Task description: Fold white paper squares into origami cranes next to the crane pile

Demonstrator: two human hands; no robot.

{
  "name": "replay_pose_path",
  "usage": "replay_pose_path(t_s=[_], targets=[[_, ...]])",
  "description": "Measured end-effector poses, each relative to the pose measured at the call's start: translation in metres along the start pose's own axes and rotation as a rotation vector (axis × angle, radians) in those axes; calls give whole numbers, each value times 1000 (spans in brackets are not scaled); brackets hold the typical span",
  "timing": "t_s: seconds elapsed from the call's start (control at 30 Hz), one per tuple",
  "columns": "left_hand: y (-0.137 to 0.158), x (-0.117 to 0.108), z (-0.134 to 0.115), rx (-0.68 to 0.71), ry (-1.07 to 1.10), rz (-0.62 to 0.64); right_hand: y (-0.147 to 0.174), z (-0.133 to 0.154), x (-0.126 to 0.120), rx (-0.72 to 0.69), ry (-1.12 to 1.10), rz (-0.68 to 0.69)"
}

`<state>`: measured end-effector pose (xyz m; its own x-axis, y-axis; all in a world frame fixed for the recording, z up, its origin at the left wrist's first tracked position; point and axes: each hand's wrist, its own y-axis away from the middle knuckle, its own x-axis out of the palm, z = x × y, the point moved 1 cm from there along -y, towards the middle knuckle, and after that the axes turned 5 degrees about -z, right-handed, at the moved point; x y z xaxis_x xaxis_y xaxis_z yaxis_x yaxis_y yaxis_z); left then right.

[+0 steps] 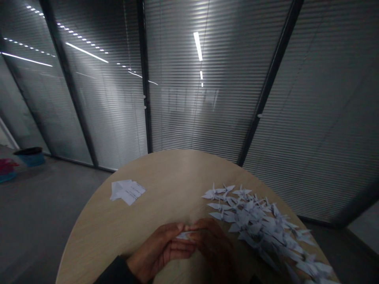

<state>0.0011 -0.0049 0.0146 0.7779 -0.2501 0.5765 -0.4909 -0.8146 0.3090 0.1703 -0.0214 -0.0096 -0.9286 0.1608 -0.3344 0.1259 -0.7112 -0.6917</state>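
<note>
Near the front of the round table, my left hand (166,246) and my right hand (211,240) meet around a small folded piece of white paper (184,235). The left thumb presses on it from above, with the left fingers curled underneath. My right fingers close over its other side; motion blurs that hand. Most of the folded paper is hidden by the fingers. To the right lies a large heap of white paper cranes (251,213), close beside my right hand. Farther off on the left sits a small stack of paper sheets (127,191), some with printed text.
The round wooden table (177,169) stands close to a glass partition with blinds (195,118). On the grey floor at the left are a blue bucket (32,157) and a red and blue item (7,169).
</note>
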Motion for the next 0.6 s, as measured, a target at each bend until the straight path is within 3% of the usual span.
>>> replay_pose_path(t_s=[0.2, 0.5, 0.6], targets=[[1, -3, -2, 48, -47, 33, -6, 9, -5, -98, 215, -7], [-4, -9, -2, 92, -81, -41, 1, 0, -1, -7, 301, 149], [-4, -10, -1, 82, -123, -35, 2, 0, -1, 37, 273, 127]])
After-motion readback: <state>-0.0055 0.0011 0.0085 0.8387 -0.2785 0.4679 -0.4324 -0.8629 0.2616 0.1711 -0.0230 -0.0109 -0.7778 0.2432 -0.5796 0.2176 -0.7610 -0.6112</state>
